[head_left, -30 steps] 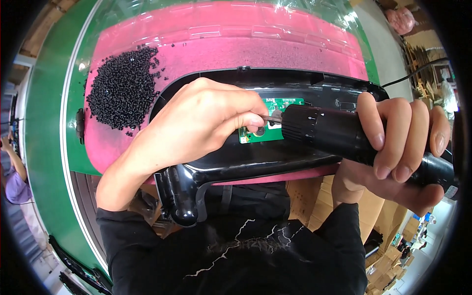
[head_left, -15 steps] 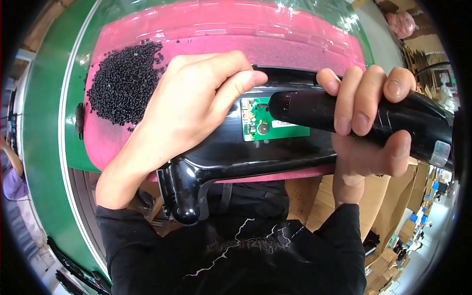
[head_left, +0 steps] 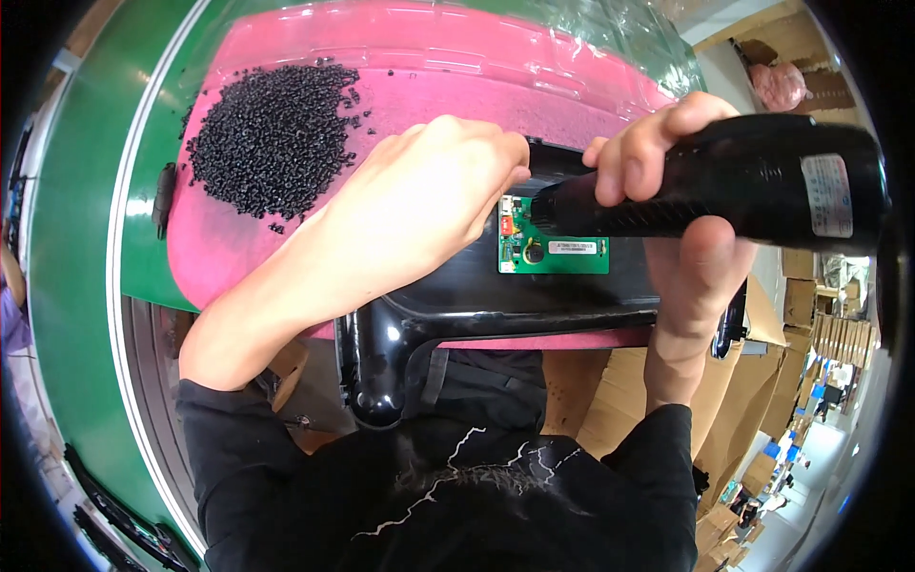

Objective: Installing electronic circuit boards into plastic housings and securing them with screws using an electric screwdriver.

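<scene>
My right hand (head_left: 694, 276) grips a thick black electric screwdriver (head_left: 762, 181), with a pale label near its far right end. It is tilted, and its narrow nose hangs over a small green circuit board (head_left: 562, 262). That board lies inside a shiny black plastic housing (head_left: 534, 310) with a rounded leg pointing toward me. My left hand (head_left: 419, 195) is closed in a pinch at the housing's far edge, beside the screwdriver's nose. Whatever the pinched fingertips hold is hidden. Left of that hand lies a pile of tiny black pieces like screws (head_left: 276, 138).
The housing rests on a pink mat (head_left: 214, 262) over a green table (head_left: 91, 191). Clear plastic (head_left: 534, 48) covers the mat's far side. A small black part (head_left: 164, 195) lies at the mat's left edge. Cardboard (head_left: 620, 396) stands near me, right.
My right hand has raised and tipped the screwdriver's rear end. My left hand has shifted right, its fingertips now near the nose. The housing and pile sit slightly farther right in view.
</scene>
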Demonstrator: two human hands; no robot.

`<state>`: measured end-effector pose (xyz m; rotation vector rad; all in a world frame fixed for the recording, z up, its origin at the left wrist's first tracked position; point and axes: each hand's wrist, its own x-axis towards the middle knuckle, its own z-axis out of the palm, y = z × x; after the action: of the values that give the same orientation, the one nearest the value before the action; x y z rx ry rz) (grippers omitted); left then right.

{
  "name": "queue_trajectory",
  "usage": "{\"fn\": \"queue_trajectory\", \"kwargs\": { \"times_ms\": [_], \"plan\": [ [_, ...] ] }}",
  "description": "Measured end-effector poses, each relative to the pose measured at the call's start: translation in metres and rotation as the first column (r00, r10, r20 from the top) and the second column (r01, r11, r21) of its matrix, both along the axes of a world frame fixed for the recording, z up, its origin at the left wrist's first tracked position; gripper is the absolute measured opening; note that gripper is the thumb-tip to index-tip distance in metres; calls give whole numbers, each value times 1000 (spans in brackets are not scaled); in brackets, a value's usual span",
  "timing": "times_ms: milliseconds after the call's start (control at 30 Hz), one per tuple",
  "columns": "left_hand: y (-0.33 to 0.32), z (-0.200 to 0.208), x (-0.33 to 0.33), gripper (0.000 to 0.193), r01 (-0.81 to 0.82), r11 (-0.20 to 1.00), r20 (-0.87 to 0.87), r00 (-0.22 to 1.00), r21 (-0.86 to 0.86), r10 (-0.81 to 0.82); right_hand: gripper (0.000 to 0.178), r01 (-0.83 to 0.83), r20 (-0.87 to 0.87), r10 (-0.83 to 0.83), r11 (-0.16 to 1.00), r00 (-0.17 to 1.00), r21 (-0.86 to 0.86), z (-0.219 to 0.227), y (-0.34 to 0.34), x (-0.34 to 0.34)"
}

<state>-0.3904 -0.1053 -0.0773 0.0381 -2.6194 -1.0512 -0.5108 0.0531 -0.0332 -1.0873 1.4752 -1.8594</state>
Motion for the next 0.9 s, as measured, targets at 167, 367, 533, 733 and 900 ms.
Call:
{"fn": "queue_trajectory", "kwargs": {
  "times_ms": [167,367,533,733,900],
  "plan": [
    [-5,9,9,15,18,1000,211,977,-7,-16,71,-110,0,111,991,994,77,6,-10,5],
    [-3,12,10,16,18,997,203,979,-79,-1,76,-93,3,93,996,996,5,2,-8,9],
    [-2,12,4,18,136,983,215,971,-127,-107,65,-217,-37,218,913,975,-346,-7,8,-10],
    [9,9,-10,18,190,979,56,981,-71,-186,60,-210,66,283,831,957,-514,-4,30,-27],
    [17,6,-21,16,282,959,-26,959,-2,-282,63,-220,81,315,802,946,-556,3,45,-32]
  ]
}}
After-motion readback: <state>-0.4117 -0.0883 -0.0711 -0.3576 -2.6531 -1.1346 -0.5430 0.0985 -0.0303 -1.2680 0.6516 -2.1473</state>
